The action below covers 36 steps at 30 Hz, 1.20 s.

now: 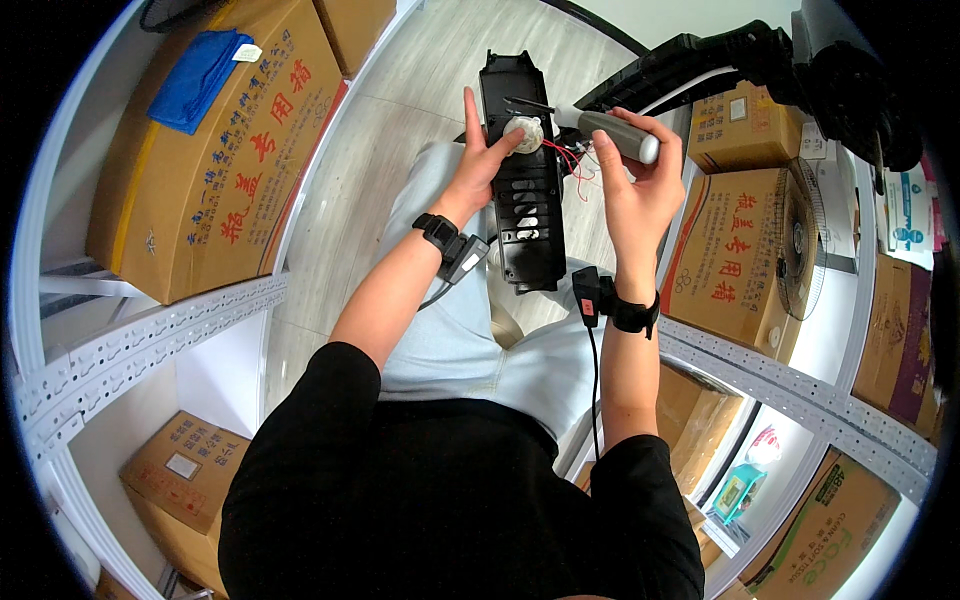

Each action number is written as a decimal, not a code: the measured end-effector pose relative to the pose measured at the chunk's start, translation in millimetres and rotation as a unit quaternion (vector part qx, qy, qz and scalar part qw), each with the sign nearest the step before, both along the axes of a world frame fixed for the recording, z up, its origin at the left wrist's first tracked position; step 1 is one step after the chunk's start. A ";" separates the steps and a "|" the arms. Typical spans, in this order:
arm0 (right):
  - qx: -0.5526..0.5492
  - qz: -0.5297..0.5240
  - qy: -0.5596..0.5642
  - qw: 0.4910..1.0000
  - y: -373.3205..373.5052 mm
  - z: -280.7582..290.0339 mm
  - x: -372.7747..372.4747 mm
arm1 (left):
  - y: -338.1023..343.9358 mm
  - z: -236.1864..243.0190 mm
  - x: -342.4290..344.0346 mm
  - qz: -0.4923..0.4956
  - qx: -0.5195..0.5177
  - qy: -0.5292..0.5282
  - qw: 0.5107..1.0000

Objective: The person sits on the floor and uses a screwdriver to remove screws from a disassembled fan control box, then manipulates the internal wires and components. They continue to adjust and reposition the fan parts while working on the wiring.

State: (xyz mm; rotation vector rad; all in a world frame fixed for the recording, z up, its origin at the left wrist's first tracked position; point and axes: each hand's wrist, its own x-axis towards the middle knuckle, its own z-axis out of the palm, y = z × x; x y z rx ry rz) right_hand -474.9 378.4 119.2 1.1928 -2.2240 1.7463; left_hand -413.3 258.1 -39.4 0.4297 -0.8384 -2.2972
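Note:
A long black plastic housing (pixel 532 225) with slots and ribs stands upright in front of me, above my lap. My left hand (pixel 485 160) grips its left side, the thumb pressed on a round whitish part (pixel 524 135) set in it and the index finger pointing up. Red wires (pixel 572 153) run from that part toward the right. In my right hand (pixel 640 185) is a screwdriver (pixel 618 138) with a thick grey handle and a pale end. Its thin dark shaft points left across the housing; whether the tip touches anything, I cannot tell.
Metal shelving (pixel 150 335) with cardboard boxes (pixel 235 150) flanks me on the left, a blue cloth (pixel 196 80) lying on one. More boxes (pixel 725 255) and a fan guard (pixel 798 240) are at the right. A black jointed frame (pixel 690 65) reaches in from the upper right.

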 end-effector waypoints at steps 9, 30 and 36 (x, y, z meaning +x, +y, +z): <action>-0.035 -0.007 -0.078 0.996 25.2 -2.0 -14.4 | 0.8 -10.2 -3.1 -0.011 -0.082 -0.046 0.996; -0.042 0.000 -0.145 0.989 39.0 -3.6 -15.4 | 0.0 -22.9 -6.1 -0.045 -0.002 -0.004 0.999; -0.060 -0.008 -0.148 0.987 38.3 -9.1 -15.8 | -1.1 -27.6 -7.7 -0.047 -0.011 -0.014 0.999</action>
